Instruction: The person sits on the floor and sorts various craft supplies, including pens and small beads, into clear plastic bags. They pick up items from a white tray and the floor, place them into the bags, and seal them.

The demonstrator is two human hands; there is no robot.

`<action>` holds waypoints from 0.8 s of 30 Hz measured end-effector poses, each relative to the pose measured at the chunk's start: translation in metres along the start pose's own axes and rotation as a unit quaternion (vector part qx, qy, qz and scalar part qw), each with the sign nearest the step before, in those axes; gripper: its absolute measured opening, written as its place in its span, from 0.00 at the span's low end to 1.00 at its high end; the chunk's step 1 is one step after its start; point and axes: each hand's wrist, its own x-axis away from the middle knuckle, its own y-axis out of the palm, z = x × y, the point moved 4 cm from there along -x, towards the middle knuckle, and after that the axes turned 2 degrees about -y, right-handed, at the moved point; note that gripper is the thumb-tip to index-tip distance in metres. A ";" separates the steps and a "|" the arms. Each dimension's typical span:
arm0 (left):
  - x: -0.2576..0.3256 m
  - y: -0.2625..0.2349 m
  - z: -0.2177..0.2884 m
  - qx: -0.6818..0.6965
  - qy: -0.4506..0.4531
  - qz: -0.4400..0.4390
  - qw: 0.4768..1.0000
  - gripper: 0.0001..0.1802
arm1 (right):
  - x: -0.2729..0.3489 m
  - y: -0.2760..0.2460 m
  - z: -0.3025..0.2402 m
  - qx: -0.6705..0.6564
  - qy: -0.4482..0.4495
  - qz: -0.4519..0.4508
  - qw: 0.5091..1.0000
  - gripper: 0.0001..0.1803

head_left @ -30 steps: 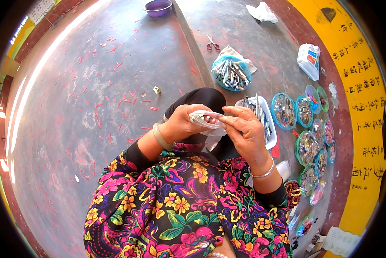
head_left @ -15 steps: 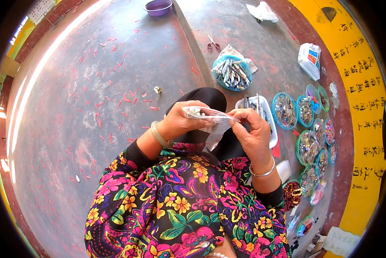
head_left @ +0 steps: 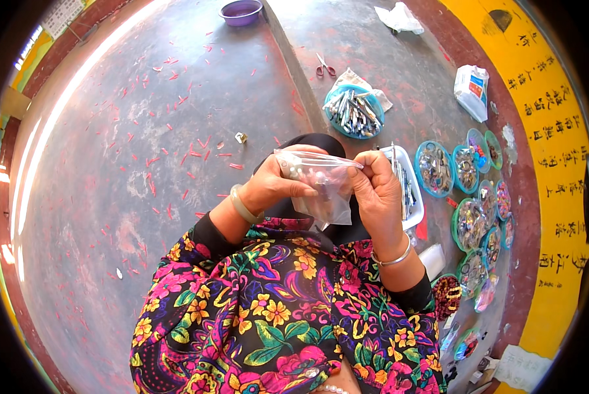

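Observation:
A clear plastic zip bag (head_left: 327, 202) hangs between my two hands over my lap, its top edge stretched nearly flat. Small white bead-like pieces and something pinkish show through it. My left hand (head_left: 278, 180) grips the bag's left side, thumb across its front. At the top right corner my right hand (head_left: 378, 190) pinches the edge between thumb and fingers. Just right of that hand stands a white tray (head_left: 418, 209) with pens or similar slim sticks in it.
Beyond my knees a teal basket (head_left: 381, 108) holds many slim sticks, with scissors (head_left: 324, 65) nearby. Several round baskets (head_left: 434, 169) of small goods line the right side. A purple basin (head_left: 240, 13) stands far off. Red scraps (head_left: 196, 153) litter the floor.
The bag has turned so its front face shows, its top edge now stretched straighter. My right hand has shifted slightly right and its fingers now pinch the corner.

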 end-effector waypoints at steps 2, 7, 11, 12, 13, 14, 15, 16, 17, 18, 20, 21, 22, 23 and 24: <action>0.001 0.009 0.005 0.014 0.000 0.009 1.000 0.28 | 0.000 0.003 0.001 -0.007 0.006 0.001 1.000 0.03; 0.007 0.000 -0.003 -0.085 -0.016 0.067 0.994 0.26 | 0.000 0.005 0.000 -0.091 0.031 -0.001 0.995 0.04; 0.008 -0.004 -0.008 -0.035 -0.033 0.099 0.994 0.23 | 0.001 -0.005 0.014 -0.057 0.038 -0.007 0.998 0.11; 0.008 -0.004 -0.007 -0.026 -0.035 0.100 0.994 0.22 | 0.003 -0.007 0.022 -0.051 0.057 -0.021 0.997 0.12; 0.008 -0.003 -0.006 -0.017 -0.037 0.101 0.994 0.21 | 0.005 -0.009 0.029 -0.045 0.076 -0.036 0.995 0.14; 0.008 -0.001 -0.005 -0.008 -0.040 0.103 0.994 0.20 | 0.007 -0.010 0.032 0.018 0.060 -0.079 0.995 0.13; 0.007 0.000 -0.005 -0.008 -0.035 0.106 0.994 0.20 | 0.010 -0.007 0.031 0.070 0.063 -0.096 0.991 0.10; 0.007 0.001 -0.005 -0.008 -0.030 0.109 0.994 0.20 | 0.014 -0.007 0.036 0.059 0.097 -0.105 0.988 0.08; 0.005 0.002 -0.005 -0.008 -0.024 0.111 0.994 0.20 | 0.018 -0.007 0.043 0.047 0.130 -0.112 0.984 0.07; 0.004 0.002 -0.005 -0.011 -0.026 0.109 0.994 0.19 | 0.019 -0.009 0.048 0.036 0.127 -0.098 0.986 0.06; 0.004 0.000 -0.003 -0.017 -0.031 0.104 0.994 0.19 | 0.020 -0.012 0.056 0.012 0.121 -0.069 0.990 0.04; 0.003 0.000 -0.003 -0.017 -0.030 0.106 0.994 0.19 | 0.019 -0.012 0.055 0.006 0.102 -0.065 0.993 0.03; 0.003 0.000 -0.004 -0.018 -0.029 0.109 0.993 0.19 | 0.018 -0.012 0.054 0.001 0.084 -0.060 0.995 0.02; 0.003 -0.001 -0.005 -0.018 -0.028 0.110 0.993 0.19 | 0.017 -0.011 0.054 -0.003 0.064 -0.055 0.996 0.01; 0.002 0.000 -0.004 -0.015 -0.030 0.112 0.993 0.19 | 0.017 -0.011 0.054 -0.002 0.056 -0.049 0.997 0.01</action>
